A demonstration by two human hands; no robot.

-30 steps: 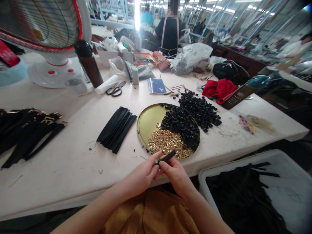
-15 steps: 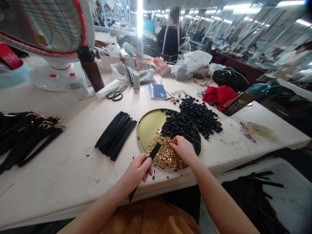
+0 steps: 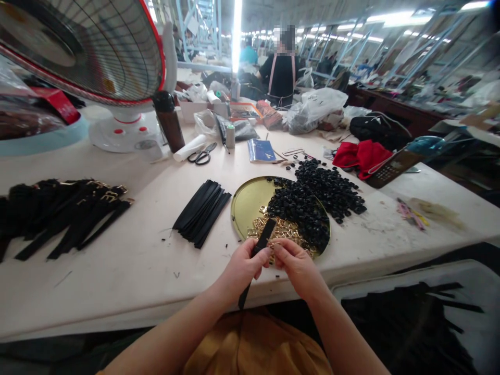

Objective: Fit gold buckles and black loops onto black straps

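Observation:
My left hand (image 3: 248, 263) is closed on a black fabric strap (image 3: 266, 232), whose upper end sticks up past the thumb while the rest hangs below the table edge. Close against it, my right hand (image 3: 297, 264) pinches a small gold buckle (image 3: 275, 241), mostly hidden by the fingers. Both hands are over the near rim of a round gold tray (image 3: 242, 202). On the tray lie a heap of gold buckles (image 3: 292, 228) and many small black pieces (image 3: 292, 205), which spill onto the table at the back right. Left of the tray rests a stack of black straps (image 3: 200, 214).
Straps with gold buckles (image 3: 97, 208) lie at the far left, before a fan (image 3: 125, 127). Scissors (image 3: 202, 154), a thread spool (image 3: 230, 136), a blue booklet (image 3: 261, 150) and red cloth (image 3: 363, 158) lie farther back. A white bin (image 3: 422, 276) stands right. A person (image 3: 282, 78) is beyond.
My right hand has left the buckle heap and come to my left hand, with a buckle between its fingers. The view has shifted slightly to the left.

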